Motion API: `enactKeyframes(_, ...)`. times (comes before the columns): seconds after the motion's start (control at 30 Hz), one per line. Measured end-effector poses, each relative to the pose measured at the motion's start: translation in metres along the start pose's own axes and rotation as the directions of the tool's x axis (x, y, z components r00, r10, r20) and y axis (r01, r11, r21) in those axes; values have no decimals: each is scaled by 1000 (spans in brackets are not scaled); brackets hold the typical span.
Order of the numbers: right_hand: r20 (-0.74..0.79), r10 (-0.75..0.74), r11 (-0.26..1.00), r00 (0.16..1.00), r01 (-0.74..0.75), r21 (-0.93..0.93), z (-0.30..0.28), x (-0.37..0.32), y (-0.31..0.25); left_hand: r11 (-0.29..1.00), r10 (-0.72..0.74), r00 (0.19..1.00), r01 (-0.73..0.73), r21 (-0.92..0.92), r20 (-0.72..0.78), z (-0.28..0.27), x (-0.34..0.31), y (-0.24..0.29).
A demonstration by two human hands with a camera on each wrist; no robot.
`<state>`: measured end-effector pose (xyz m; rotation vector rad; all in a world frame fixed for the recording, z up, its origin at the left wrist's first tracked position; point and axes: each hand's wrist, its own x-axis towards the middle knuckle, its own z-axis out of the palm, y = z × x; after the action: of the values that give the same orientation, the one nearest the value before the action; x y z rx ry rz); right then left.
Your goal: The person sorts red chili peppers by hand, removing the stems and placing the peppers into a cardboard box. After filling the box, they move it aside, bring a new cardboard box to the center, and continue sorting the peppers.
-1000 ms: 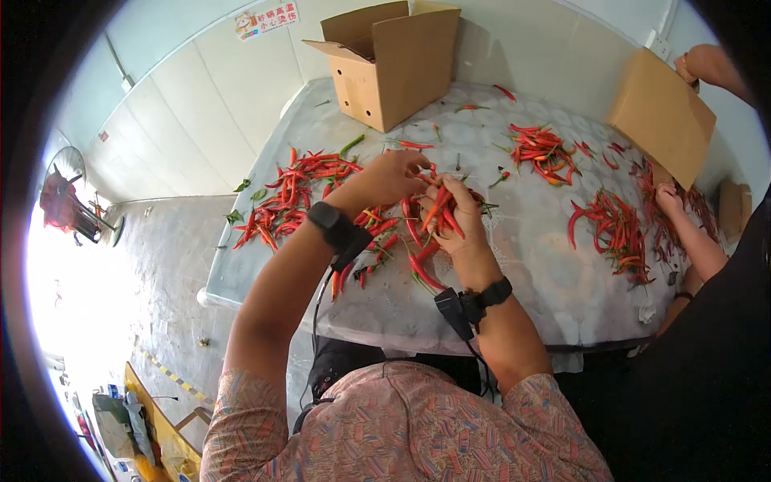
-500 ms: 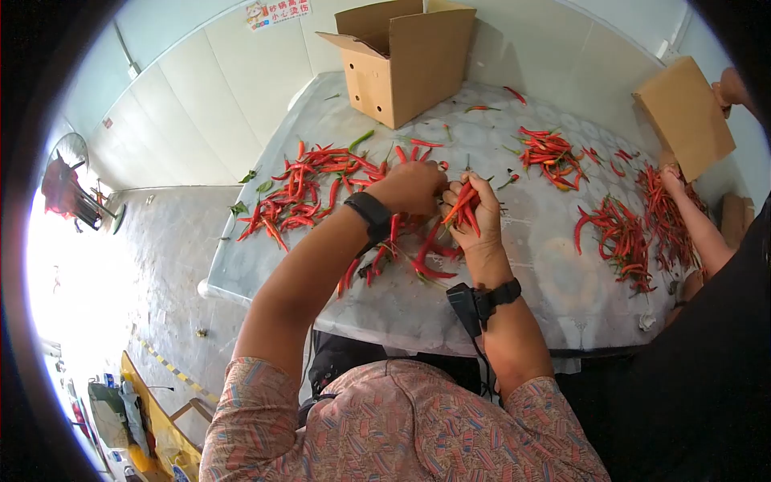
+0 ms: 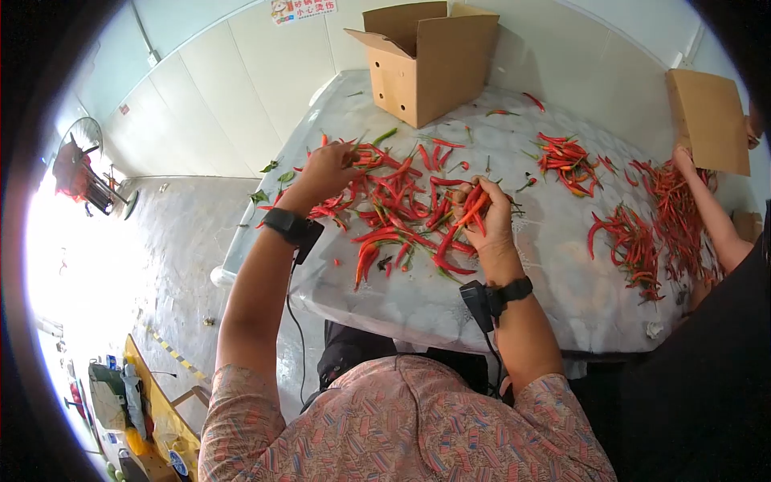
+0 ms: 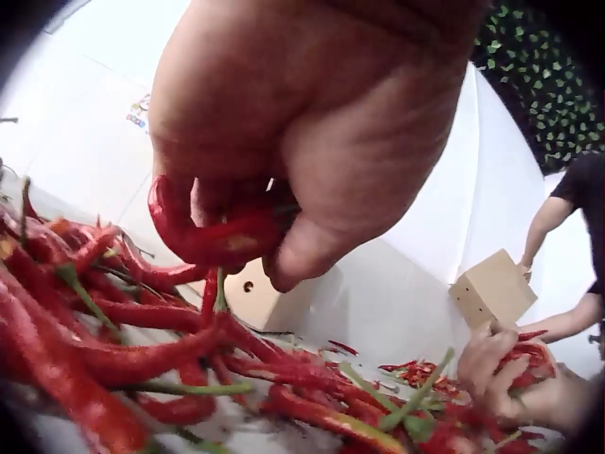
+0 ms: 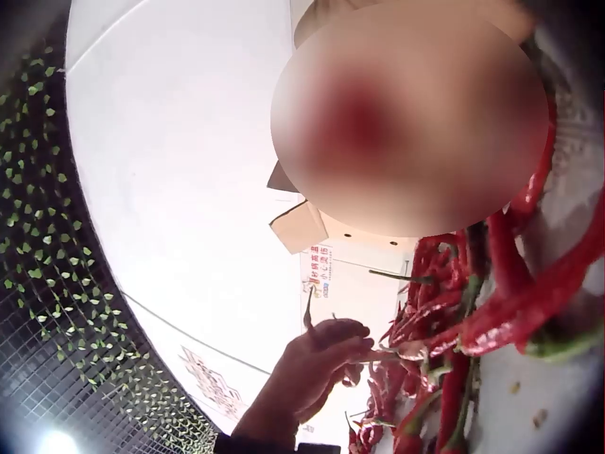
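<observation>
My left hand [image 3: 325,170] is over the far left of a spread of red chili peppers [image 3: 385,193]. In the left wrist view its thumb and fingers pinch a curved red chili pepper [image 4: 222,238] above the pile. My right hand [image 3: 494,215] grips a small bunch of red chili peppers [image 3: 474,206] at the pile's right side, several tips poking out past the fingers. A blurred patch hides most of this hand in the right wrist view. Loose chili peppers [image 5: 529,303] with green stems lie below it.
An open cardboard box [image 3: 450,68] stands at the back of the covered table [image 3: 530,313]. Smaller chili piles [image 3: 566,165] lie to the right. Another person's arm [image 3: 711,213] reaches in there, beside a tilted piece of cardboard [image 3: 707,120].
My left hand has moved away from my right hand, leftward over the pile. The right hand keeps its bunch. At the right, the other person's cardboard has shifted.
</observation>
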<state>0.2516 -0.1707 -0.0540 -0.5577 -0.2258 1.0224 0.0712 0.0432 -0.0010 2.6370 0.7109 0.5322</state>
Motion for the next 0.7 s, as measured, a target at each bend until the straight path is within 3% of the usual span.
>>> enactKeyframes(0.17,-37,-38,998,999,40,48,-1,0,-1,998,27,990,-34,-44,-140,-6,-21,4)
enactKeyframes(0.23,-59,-37,997,998,41,63,-3,1,-2,973,215,944,-229,-28,-249,-1,-22,17)
enactKeyframes(0.27,-82,-38,996,996,44,78,-4,2,-3,973,213,944,-228,-29,-251,3,-20,24)
enactKeyframes(0.33,-76,-61,995,995,67,78,-6,3,-4,903,412,885,-429,-32,-216,13,-17,42)
enactKeyframes(0.37,-72,-85,993,994,91,80,-7,4,-5,903,412,885,-428,-33,-218,19,-16,52)
enactKeyframes(0.43,-50,-89,989,995,94,113,-9,4,-11,860,496,868,-494,-130,-18,28,-14,70)
enactKeyframes(0.47,-27,-93,984,995,96,150,-11,4,-13,859,497,868,-494,-132,-18,32,-12,72)
enactKeyframes(0.53,-32,-106,984,994,109,141,-12,4,-15,890,452,846,-447,-87,284,40,-8,75)
enactKeyframes(0.57,-33,-118,984,993,121,132,-13,5,-16,889,455,844,-449,-88,285,41,-7,74)
enactKeyframes(0.63,-34,-102,988,994,106,115,-13,5,-15,922,326,834,-384,44,445,35,-13,75)
enactKeyframes(0.67,-34,-84,991,996,87,97,-13,5,-14,921,328,832,-387,45,447,34,-16,71)
enactKeyframes(0.7,-42,-84,992,996,88,94,-10,4,-14,890,424,815,-456,-15,395,31,-20,65)
